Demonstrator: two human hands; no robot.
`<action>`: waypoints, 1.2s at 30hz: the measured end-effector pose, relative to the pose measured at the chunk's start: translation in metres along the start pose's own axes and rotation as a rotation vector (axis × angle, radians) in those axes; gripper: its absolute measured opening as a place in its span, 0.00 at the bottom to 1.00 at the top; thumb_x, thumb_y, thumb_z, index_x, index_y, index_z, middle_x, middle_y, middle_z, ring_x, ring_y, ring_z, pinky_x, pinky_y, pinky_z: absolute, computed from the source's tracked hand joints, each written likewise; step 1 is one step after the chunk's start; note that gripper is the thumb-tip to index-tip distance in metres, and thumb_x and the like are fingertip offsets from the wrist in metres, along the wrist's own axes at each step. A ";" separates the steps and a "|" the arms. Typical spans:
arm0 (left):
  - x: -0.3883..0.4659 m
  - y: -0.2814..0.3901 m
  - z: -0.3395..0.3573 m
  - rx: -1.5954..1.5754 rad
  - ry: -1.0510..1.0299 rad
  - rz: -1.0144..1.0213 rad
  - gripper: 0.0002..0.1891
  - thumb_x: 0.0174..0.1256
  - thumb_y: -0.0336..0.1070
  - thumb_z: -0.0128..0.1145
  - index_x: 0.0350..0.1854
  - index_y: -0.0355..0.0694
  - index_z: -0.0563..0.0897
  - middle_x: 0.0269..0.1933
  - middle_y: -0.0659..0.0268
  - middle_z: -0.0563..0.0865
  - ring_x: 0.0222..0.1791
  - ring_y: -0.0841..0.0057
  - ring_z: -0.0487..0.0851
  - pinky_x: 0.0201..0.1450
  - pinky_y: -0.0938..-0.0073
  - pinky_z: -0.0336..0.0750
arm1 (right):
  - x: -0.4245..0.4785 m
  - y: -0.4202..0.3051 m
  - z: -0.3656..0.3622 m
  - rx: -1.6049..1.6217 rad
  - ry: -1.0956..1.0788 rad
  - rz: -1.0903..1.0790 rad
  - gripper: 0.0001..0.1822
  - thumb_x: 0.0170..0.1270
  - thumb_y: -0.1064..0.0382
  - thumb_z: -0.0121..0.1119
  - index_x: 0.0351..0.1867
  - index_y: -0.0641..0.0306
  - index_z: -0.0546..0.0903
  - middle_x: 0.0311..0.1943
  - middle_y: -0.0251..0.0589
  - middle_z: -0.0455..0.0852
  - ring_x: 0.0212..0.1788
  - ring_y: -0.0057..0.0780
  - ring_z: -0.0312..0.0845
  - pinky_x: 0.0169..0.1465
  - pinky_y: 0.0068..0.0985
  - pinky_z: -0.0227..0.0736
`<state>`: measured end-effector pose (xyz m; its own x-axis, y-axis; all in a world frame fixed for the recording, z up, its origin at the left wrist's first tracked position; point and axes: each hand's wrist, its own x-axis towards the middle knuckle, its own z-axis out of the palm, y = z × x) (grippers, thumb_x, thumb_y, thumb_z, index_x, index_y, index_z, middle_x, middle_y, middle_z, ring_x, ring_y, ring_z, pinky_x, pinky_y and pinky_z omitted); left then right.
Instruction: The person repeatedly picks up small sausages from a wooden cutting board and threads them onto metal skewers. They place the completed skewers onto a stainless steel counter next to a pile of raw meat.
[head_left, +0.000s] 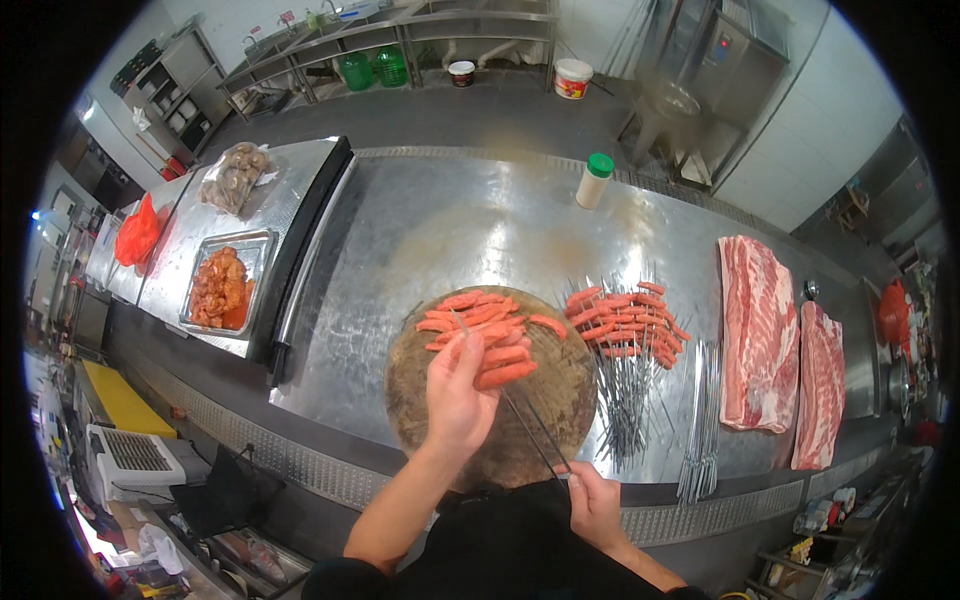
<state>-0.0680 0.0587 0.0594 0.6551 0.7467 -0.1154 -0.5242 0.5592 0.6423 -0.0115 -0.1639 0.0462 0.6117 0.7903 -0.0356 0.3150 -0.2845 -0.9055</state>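
Note:
In my left hand (459, 405) is a small stack of red sausages (506, 367), held above a round wooden chopping block (420, 405). My right hand (595, 501) grips the near ends of two thin metal skewers (536, 433), which run up towards those sausages. A thin tip shows beyond my left fingers; how far each skewer passes through is hidden. More red sausages (459, 301) lie on the block's far part, with a single one (549, 325) apart to their right. Right of the block, rows of skewered sausages (626, 319) rest on the steel table (450, 217).
A bundle of bare skewers (699, 420) lies left of two raw pork slabs (759, 337) (819, 382). At the back stands a green-capped shaker (595, 180). On the left counter are a metal tray (271, 247) of marinated meat and a plastic bag (234, 178) of food.

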 end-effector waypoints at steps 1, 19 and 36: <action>0.000 -0.002 0.000 -0.017 -0.002 0.010 0.17 0.79 0.37 0.46 0.56 0.26 0.74 0.51 0.50 0.84 0.52 0.60 0.85 0.52 0.61 0.85 | 0.000 -0.001 0.000 0.006 0.008 -0.010 0.09 0.69 0.73 0.52 0.45 0.67 0.83 0.17 0.41 0.74 0.16 0.25 0.70 0.25 0.24 0.65; -0.007 0.014 0.009 0.165 -0.020 0.063 0.13 0.79 0.33 0.43 0.50 0.26 0.74 0.48 0.46 0.84 0.49 0.60 0.87 0.50 0.61 0.86 | -0.002 -0.004 0.004 0.009 0.022 -0.071 0.09 0.69 0.73 0.52 0.46 0.67 0.82 0.18 0.41 0.76 0.17 0.26 0.72 0.25 0.23 0.66; -0.007 0.001 0.001 0.252 0.040 0.072 0.13 0.79 0.31 0.45 0.52 0.25 0.75 0.47 0.49 0.85 0.46 0.62 0.88 0.49 0.62 0.87 | 0.028 -0.041 0.008 -0.004 -0.072 0.062 0.09 0.70 0.72 0.52 0.47 0.66 0.81 0.19 0.47 0.77 0.18 0.34 0.75 0.26 0.26 0.67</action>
<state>-0.0726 0.0538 0.0613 0.5963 0.7978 -0.0893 -0.4132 0.4005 0.8178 -0.0133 -0.1260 0.0788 0.5764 0.8079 -0.1223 0.2809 -0.3365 -0.8988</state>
